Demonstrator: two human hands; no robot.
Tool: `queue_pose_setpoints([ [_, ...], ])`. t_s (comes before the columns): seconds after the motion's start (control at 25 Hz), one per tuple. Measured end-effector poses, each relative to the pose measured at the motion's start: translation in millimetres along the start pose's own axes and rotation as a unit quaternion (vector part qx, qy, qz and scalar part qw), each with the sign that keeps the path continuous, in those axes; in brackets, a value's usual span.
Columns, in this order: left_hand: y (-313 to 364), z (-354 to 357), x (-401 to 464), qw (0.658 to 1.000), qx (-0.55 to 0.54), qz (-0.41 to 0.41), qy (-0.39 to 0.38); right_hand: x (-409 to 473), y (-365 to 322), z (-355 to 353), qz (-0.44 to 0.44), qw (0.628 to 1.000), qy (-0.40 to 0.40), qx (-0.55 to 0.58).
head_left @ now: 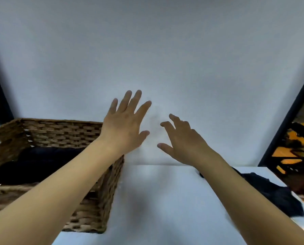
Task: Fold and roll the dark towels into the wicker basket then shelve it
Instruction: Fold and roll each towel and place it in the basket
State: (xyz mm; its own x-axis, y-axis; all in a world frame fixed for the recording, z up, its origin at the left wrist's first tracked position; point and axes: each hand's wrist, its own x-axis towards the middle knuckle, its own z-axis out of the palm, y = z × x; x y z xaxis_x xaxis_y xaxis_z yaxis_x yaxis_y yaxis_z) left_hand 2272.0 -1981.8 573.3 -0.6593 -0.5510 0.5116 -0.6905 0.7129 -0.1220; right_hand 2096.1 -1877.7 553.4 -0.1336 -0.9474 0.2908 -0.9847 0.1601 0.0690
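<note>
Head view. The wicker basket (87, 200) stands on the white table (156, 200), its long axis running from the near left toward the far right, one corner nearest the camera. Inside it lie dark rolled towels (32, 167); their rolls lie roughly along the basket's long axis, and how many there are cannot be told. A further dark towel (271, 193) lies loose and crumpled on the table, well to the right of the basket, near the table's right edge, with no clear long axis.

The left hand (124, 128) is raised above the basket's far right corner, fingers straight and spread wide, pointing away from the camera, holding nothing; its forearm crosses over the basket. The right hand (183, 142) hangs in the air right of the basket, apart from the left hand, fingers loosely bent and parted, holding nothing; its forearm partly covers the loose towel. Behind the basket rises a plain white wall (165, 50).
</note>
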Motion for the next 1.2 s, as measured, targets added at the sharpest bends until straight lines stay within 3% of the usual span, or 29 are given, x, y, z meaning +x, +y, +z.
queue_pose_setpoints([
  [0.12, 93.8, 27.0, 2.6, 0.998, -0.061, 0.029, -0.001, -47.7, 77.8, 11.3, 0.076, 0.997, -0.006, 0.029],
  [0.28, 217.6, 90.6, -16.6, 0.958, -0.239, 0.053, -0.152, -127.6, 178.3, 61.9, 0.202, 0.977, -0.062, 0.022],
  [0.4, 284.2, 128.0, -34.2, 0.874, -0.411, -0.014, -0.258, -177.6, 217.1, 98.5, 0.297, 0.945, -0.133, 0.039],
  [0.44, 302.6, 135.3, -38.1, 0.864, -0.429, -0.039, -0.260, -188.4, 224.0, 105.5, 0.321, 0.934, -0.138, 0.077],
  [0.52, 327.4, 144.1, -42.9, 0.880, -0.404, -0.058, -0.242, -202.7, 233.0, 114.7, 0.318, 0.933, -0.107, 0.130],
  [0.56, 334.2, 146.7, -43.2, 0.887, -0.395, -0.068, -0.229, -207.6, 236.1, 116.8, 0.293, 0.941, -0.089, 0.144],
  [0.64, 338.1, 147.8, -41.3, 0.865, -0.438, -0.105, -0.220, -214.6, 238.5, 116.2, 0.256, 0.940, -0.058, 0.218],
  [0.76, 329.5, 132.8, -37.3, 0.819, -0.511, -0.159, -0.206, -212.8, 235.1, 106.8, 0.254, 0.890, 0.014, 0.379],
  [0.88, 317.3, 103.3, -30.8, 0.788, -0.565, -0.197, -0.148, -193.8, 221.3, 80.0, 0.232, 0.868, 0.110, 0.426],
  [0.92, 311.5, 89.4, -27.6, 0.783, -0.575, -0.200, -0.127, -184.1, 212.2, 65.8, 0.215, 0.847, 0.149, 0.462],
  [1.0, 293.1, 63.1, -22.5, 0.760, -0.604, -0.210, -0.115, -163.1, 189.9, 34.8, 0.172, 0.753, 0.212, 0.599],
  [1.08, 266.3, 43.5, -23.6, 0.722, -0.629, -0.260, -0.125, -145.8, 168.0, 16.4, 0.116, 0.672, 0.199, 0.704],
  [1.12, 249.8, 39.4, -29.0, 0.720, -0.612, -0.302, -0.122, -138.4, 159.1, 19.5, 0.095, 0.677, 0.164, 0.711],
  [1.2, 212.7, 46.0, -50.0, 0.775, -0.490, -0.378, -0.131, -133.2, 144.5, 47.9, 0.078, 0.771, 0.042, 0.631],
])
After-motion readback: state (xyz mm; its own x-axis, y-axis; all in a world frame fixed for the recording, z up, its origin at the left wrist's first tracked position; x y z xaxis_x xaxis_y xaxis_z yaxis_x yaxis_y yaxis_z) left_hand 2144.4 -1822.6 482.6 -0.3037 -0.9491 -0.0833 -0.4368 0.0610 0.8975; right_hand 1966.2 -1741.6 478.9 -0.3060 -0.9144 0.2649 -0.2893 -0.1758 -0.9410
